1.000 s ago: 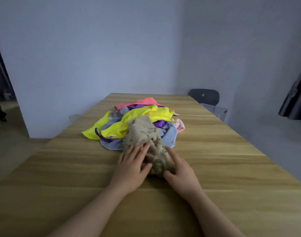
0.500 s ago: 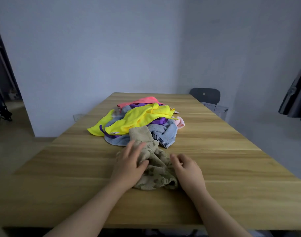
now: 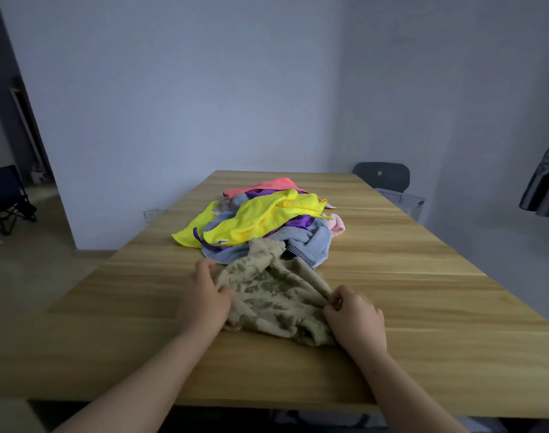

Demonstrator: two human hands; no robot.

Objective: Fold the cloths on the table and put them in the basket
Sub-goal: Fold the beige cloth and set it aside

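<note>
Tan cloth (image 3: 276, 295) had come nearer, mostly off the pile (image 3: 267, 220) onto the tabletop (image 3: 423, 307), left hand (image 3: 204, 298) and right hand (image 3: 354, 317) each pinching an edge (spreading stage, I judged; next, pull it flat).

Left hand (image 3: 204, 295) and right hand (image 3: 354, 317) pinching a beige patterned cloth (image 3: 273, 292), wooden table (image 3: 423, 292), colourful cloth pile (image 3: 267, 220) behind
</note>
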